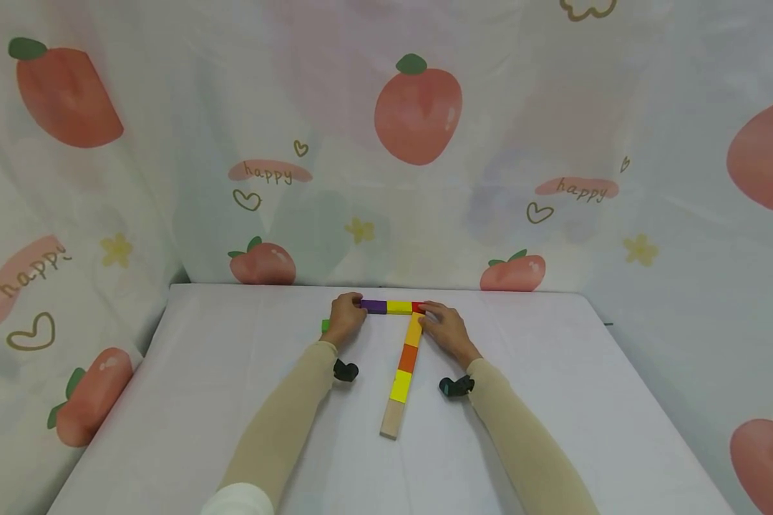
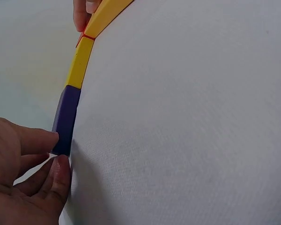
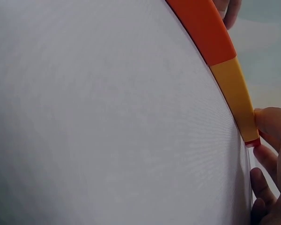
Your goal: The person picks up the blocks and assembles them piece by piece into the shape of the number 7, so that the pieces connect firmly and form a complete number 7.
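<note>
Along the back of the table runs a short row of blocks: a purple block (image 1: 374, 307), a yellow block (image 1: 399, 307) and a red block (image 1: 417, 307), end to end. My left hand (image 1: 344, 318) pinches the purple block's outer end, clearest in the left wrist view. At the other end, my right hand (image 1: 447, 330) holds the red block with thumb and fingertip; fingers partly hide it. From this corner a second line slants toward me: an amber block (image 1: 414, 331), an orange block (image 1: 408, 358), another yellow block (image 1: 400, 386) and a plain wooden block (image 1: 391, 419).
A green block (image 1: 325, 326) lies left of my left hand, partly covered by it. White cloth covers the table (image 1: 522, 429). A printed fabric backdrop (image 1: 419, 214) rises right behind the table's back edge. Dark wrist devices sit under both forearms.
</note>
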`<action>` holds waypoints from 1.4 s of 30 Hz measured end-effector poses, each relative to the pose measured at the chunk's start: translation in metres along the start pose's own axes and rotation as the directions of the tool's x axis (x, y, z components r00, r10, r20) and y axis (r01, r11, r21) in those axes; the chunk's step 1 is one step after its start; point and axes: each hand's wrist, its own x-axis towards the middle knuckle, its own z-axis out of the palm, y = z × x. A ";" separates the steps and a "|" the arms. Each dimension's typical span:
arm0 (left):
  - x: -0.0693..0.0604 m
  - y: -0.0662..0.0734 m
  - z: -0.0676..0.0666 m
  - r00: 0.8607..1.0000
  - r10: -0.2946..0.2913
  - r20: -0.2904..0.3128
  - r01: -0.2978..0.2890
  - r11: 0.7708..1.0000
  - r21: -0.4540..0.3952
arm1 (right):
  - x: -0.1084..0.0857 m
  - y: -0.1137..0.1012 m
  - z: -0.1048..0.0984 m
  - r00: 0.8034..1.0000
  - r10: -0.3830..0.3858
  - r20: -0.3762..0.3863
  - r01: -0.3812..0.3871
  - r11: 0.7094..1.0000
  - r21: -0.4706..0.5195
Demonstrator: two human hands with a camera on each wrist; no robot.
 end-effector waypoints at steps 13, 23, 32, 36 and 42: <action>-0.006 -0.008 -0.024 0.995 0.104 -0.007 -0.104 0.990 -0.092 | 0.001 -0.001 0.001 1.000 0.031 0.001 -0.031 1.000 0.006; -0.015 -0.011 -0.041 0.976 0.209 -0.062 -0.216 0.965 -0.145 | -0.001 0.001 0.002 1.000 0.021 0.002 -0.021 1.000 -0.006; -0.021 -0.008 -0.055 0.968 0.239 -0.077 -0.249 0.954 -0.168 | 0.000 0.001 0.001 1.000 0.012 0.000 -0.012 1.000 -0.009; -0.025 -0.010 -0.061 0.963 0.256 -0.079 -0.266 0.950 -0.163 | 0.001 0.001 0.000 1.000 0.012 0.005 -0.012 1.000 -0.005; -0.030 -0.015 -0.067 0.961 0.262 -0.085 -0.273 0.950 -0.154 | 0.001 0.001 -0.001 1.000 0.013 0.016 -0.013 1.000 -0.003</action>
